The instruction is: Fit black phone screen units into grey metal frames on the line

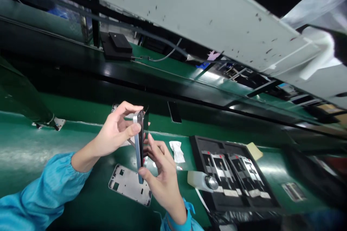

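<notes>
A phone frame [137,144] with a blue-grey metal edge and dark inside is held up on its side over the bench. My left hand [119,128] grips its upper end between thumb and fingers. At the lower end, my right hand [161,169] has its thumb on the edge and its other fingers partly hidden behind the frame. A thin dark sheet [146,120] shows just behind the frame; whether it is attached, I cannot tell. Below my hands, a silver phone mid-plate [127,184] with small cutouts lies flat on the green bench [89,202].
Right of my hands lie a crumpled white tissue [177,152] and a bottle with a metal cap [199,181]. Beyond is a black tray [199,148] of phone parts, with a yellow paper [255,151] behind. A dark glass panel [174,112] rests farther back. Overhead hangs a white panel [184,11].
</notes>
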A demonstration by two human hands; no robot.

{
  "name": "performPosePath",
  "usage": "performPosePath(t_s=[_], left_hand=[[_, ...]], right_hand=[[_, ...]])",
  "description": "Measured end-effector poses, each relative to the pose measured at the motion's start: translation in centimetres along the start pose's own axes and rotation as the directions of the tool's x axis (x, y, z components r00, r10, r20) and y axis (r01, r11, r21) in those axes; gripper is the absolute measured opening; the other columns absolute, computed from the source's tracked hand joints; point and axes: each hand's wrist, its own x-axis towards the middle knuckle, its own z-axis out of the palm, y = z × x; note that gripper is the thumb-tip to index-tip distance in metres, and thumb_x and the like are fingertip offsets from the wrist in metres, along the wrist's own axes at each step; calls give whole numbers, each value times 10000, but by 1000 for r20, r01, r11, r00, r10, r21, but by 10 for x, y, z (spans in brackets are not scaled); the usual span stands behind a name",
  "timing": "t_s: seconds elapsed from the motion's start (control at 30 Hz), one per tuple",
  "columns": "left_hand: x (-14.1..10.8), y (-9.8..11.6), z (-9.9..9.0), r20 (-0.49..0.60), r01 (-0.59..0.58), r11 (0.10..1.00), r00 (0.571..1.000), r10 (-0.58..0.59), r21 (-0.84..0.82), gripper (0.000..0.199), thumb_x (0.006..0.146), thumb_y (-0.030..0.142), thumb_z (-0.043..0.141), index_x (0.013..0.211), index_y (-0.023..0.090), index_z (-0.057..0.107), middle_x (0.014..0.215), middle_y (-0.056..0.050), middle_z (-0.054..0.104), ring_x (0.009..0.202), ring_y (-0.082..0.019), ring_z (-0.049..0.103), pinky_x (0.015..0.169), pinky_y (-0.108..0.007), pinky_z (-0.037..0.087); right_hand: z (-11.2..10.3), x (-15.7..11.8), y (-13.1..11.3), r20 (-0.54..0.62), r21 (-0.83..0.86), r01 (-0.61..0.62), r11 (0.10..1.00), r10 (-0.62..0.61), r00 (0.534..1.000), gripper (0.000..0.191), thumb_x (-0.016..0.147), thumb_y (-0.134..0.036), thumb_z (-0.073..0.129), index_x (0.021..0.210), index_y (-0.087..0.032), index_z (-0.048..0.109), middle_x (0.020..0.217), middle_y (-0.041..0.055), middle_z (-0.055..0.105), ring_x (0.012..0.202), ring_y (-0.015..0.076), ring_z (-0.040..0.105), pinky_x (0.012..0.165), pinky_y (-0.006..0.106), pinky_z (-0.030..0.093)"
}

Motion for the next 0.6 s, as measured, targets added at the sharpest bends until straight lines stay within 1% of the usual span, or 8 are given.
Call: performPosePath(t_s=[0.13, 0.3, 0.4, 0.47, 0.5, 0.53, 0.57, 0.6], left_hand=[[-3, 2, 1, -4, -27, 999, 1000, 27, -19, 383, 914, 439, 808, 1201, 211, 694, 1167, -102, 631, 989, -266, 749, 835, -373, 645], [-10, -6, 16, -104, 91, 982, 989, -109, -165, 500, 979, 545, 701, 1351, 222, 615, 1326, -160, 665, 1086, -285, 730, 914, -392, 624], [-12, -11, 24, -171, 169, 939, 959, -227, -300, 605, 980, 686, 592, 1340, 200, 597, 1224, -162, 728, 962, -274, 754, 868, -408, 631], [-14, -15, 26, -127, 220, 912, 952, -278, -346, 642, 963, 745, 553, 1262, 183, 633, 1102, -154, 758, 834, -284, 755, 754, -421, 639], [-15, -16, 26, -84, 246, 902, 953, -292, -355, 649, 962, 760, 541, 1229, 179, 652, 1066, -152, 764, 792, -291, 752, 708, -422, 634], [-17, -18, 27, -29, 274, 894, 952, -304, -354, 650, 967, 765, 527, 1207, 179, 669, 1032, -148, 768, 763, -298, 750, 672, -418, 627], [-20, -19, 28, 26, 303, 892, 950, -312, -336, 641, 982, 756, 511, 1199, 178, 686, 986, -143, 771, 742, -303, 749, 653, -412, 620], [-23, -19, 29, 69, 323, 896, 946, -317, -303, 616, 1004, 727, 499, 1198, 178, 700, 936, -135, 772, 732, -301, 749, 654, -402, 616]], right_hand=[[6, 9, 9, 0, -61, 76, 995, -77, 997, 678, 974, -594, 685, 1595, -396, 499, 1229, 98, 565, 1083, 239, 651, 933, 408, 612], [18, 17, 24, 3, -170, 144, 975, -145, 989, 552, 991, -537, 688, 1518, -397, 600, 1444, 125, 482, 1192, 261, 613, 974, 408, 600], [19, 13, 25, -14, -248, 158, 956, -166, 986, 551, 1061, -508, 583, 1598, -447, 476, 1628, 115, 302, 1205, 249, 609, 956, 400, 605], [16, 11, 19, -140, -156, 114, 981, -136, 981, 621, 1088, -542, 506, 1672, -452, 316, 1680, 116, 235, 1247, 250, 602, 966, 403, 600], [13, 12, 14, -210, -62, 76, 995, -88, 974, 634, 1096, -571, 466, 1686, -427, 285, 1663, 126, 284, 1239, 244, 608, 951, 393, 600], [9, 15, 9, -246, 50, 22, 999, -9, 969, 626, 1100, -603, 425, 1675, -375, 332, 1572, 144, 423, 1166, 228, 636, 897, 368, 604], [5, 18, 4, -229, 158, -50, 986, 86, 970, 612, 1099, -637, 392, 1596, -291, 477, 1366, 149, 591, 1016, 202, 662, 806, 328, 596], [1, 21, -1, -173, 243, -126, 962, 171, 970, 626, 1091, -673, 370, 1392, -202, 653, 1067, 120, 674, 826, 170, 640, 698, 282, 560]])
